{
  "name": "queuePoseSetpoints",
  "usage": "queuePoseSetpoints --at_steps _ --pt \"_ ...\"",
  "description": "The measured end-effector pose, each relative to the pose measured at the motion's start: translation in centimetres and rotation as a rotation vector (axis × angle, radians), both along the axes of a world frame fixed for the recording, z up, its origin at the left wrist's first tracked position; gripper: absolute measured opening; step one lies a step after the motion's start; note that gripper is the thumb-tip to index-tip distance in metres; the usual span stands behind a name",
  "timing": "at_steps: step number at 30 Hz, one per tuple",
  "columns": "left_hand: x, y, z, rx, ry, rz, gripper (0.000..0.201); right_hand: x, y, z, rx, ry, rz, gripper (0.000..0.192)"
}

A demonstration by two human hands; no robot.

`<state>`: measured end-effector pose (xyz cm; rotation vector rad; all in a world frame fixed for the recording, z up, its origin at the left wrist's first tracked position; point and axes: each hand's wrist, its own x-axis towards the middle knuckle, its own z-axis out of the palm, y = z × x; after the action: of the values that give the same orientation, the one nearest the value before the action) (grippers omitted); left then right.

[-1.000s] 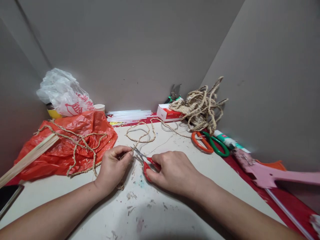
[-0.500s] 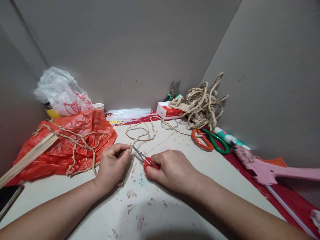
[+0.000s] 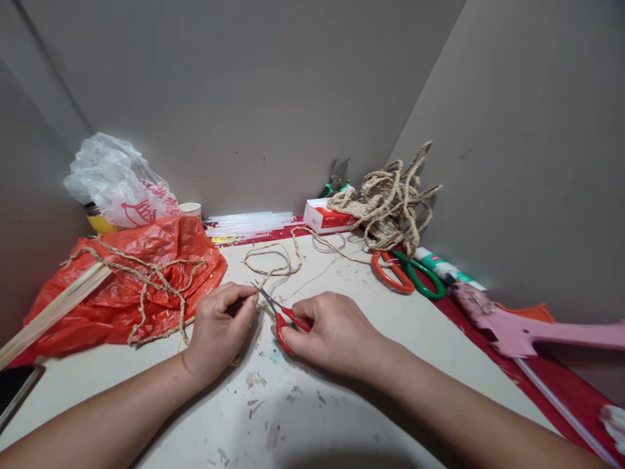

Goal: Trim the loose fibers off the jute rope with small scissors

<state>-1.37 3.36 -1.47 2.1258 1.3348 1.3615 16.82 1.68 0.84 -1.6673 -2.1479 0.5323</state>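
Left hand (image 3: pixel 217 332) pinches a strand of twine (image 3: pixel 271 264) between thumb and forefinger, fingertips pressed together just at the tip of the small red scissors (image 3: pixel 278 311). Right hand (image 3: pixel 336 332) is closed around the scissors' red loops, fingers curled, palm down on the white table (image 3: pixel 303 417).

I take the scissors as landmark. Their long axis runs from the right hand up and left toward the left hand's pinch; blades look nearly closed, the tip touching or just beside the pinched strand, I cannot tell which. The twine leads from the pinch away from me into a loose loop beyond the scissors. Left hand is the nearer one to the strand; right hand is nearer to the handles.

Near side of the scissors: fibre scraps scattered on the table.

Left of the scissors: red plastic bag (image 3: pixel 122 286) with more twine draped over it, a wooden strip (image 3: pixel 49 312) at its edge.

Right of them: orange and green scissors (image 3: pixel 405 273), pink tool (image 3: pixel 537 335).

Beyond them: clear glue sticks (image 3: pixel 249 223), small red-and-white box (image 3: pixel 327 218), twine bundle (image 3: pixel 390 202), white bag (image 3: pixel 117 185) against the wall
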Motion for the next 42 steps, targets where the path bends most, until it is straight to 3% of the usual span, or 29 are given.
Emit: queuePoseSetpoints --at_steps 8,14,18,22,25,30,35,38,42 --pt "0.0 0.1 0.0 -0.069 -0.044 0.033 0.009 0.1 0.0 -0.2 -0.083 0.156 0.041 0.032" --pt "0.3 0.5 0.5 -0.361 -0.321 0.066 0.014 0.3 0.3 -0.9 -0.031 0.267 0.028 0.031" --pt "0.5 0.7 0.8 -0.616 -0.561 -0.009 0.020 0.5 0.8 -1.1 0.055 0.569 -0.065 0.037" --pt "0.6 0.5 1.2 -0.759 -0.706 -0.156 0.022 0.3 1.4 -1.1 -0.193 0.856 -0.083 0.038" --pt "0.9 -0.1 1.5 -0.831 -0.703 -0.280 0.025 -0.1 1.6 -1.3 -0.335 1.008 -0.031 0.032" --pt "1.6 -1.4 1.9 -0.986 -0.598 -0.429 0.029 -0.5 1.3 -1.3 -0.407 1.271 -0.033 0.029" --pt "1.9 -2.1 1.9 -1.012 -0.576 -0.520 0.028 -0.6 1.0 -1.1 -0.389 1.335 -0.063 0.029" --pt "1.9 -2.3 2.0 -1.033 -0.553 -0.540 0.029 -0.8 0.9 -1.1 -0.350 1.311 -0.105 0.031" --pt "2.1 -2.5 2.3 -1.024 -0.597 -0.475 0.029 -1.1 0.5 -0.9 -0.366 1.307 -0.098 0.033"
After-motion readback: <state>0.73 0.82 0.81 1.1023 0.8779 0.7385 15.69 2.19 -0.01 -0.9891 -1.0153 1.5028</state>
